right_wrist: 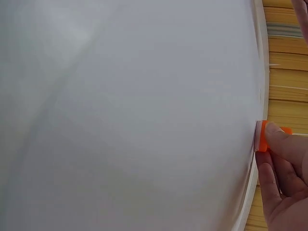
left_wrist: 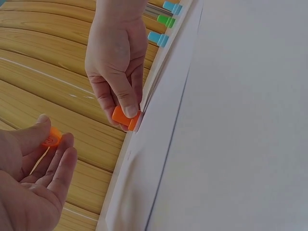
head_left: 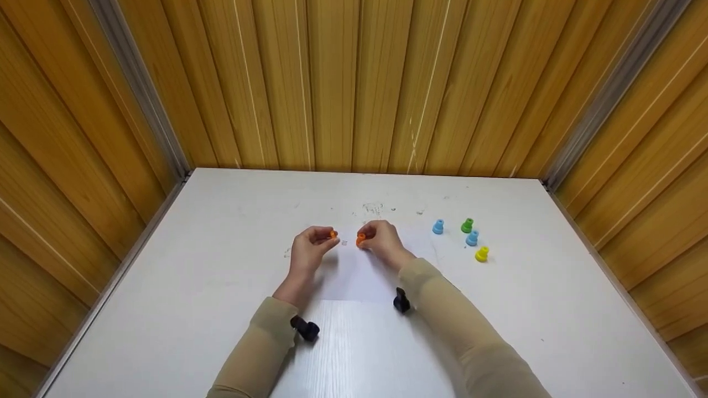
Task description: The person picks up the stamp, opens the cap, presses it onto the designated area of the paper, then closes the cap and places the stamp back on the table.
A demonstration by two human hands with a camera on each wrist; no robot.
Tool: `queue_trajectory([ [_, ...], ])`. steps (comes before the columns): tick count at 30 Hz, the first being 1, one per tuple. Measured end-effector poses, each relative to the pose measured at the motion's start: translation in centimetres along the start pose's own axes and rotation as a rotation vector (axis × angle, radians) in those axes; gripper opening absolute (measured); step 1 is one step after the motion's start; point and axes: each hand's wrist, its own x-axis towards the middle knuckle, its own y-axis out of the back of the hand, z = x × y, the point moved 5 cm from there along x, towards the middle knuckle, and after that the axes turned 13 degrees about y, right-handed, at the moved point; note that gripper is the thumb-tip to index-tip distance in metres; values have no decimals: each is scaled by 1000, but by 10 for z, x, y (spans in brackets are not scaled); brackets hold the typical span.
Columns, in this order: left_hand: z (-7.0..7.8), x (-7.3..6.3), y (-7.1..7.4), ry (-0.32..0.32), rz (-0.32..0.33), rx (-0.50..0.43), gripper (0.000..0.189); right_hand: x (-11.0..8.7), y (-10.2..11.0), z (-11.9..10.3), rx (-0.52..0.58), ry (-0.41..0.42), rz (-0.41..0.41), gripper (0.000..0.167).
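Note:
My left hand pinches a small round orange cap between thumb and fingers, above the sheet's left side. A faint raised pattern shows on the cap. A short way to the right, my right hand grips an orange toy stamp by its narrow handle. The stamp's wide end faces down, right at the surface of the white paper in the right wrist view. Fingers cover part of the handle.
To the right on the white table stand two blue stamps, a green stamp and a yellow stamp. Dark smudges mark the tabletop behind the hands. Wood-patterned walls close off the back and both sides.

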Motion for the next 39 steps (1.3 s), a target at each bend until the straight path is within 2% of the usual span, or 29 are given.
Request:
queue_trajectory([
  [10, 1, 1, 4, -34, 6, -1, 31, 2, -3, -3, -77, 42, 17, 22],
  [18, 1, 1, 5, 0, 7, 5, 34, 2, -4, -1, -50, 30, 17, 23],
  [27, -1, 1, 4, 0, 8, 2, 30, 2, -3, -2, -52, 36, 14, 23],
  [35, -1, -2, 0, -1, -7, 6, 31, 1, 0, -1, -14, 33, 15, 24],
  [39, 2, -2, -2, -18, -15, -6, 32, 3, 13, -11, 75, 47, 75, 24],
])
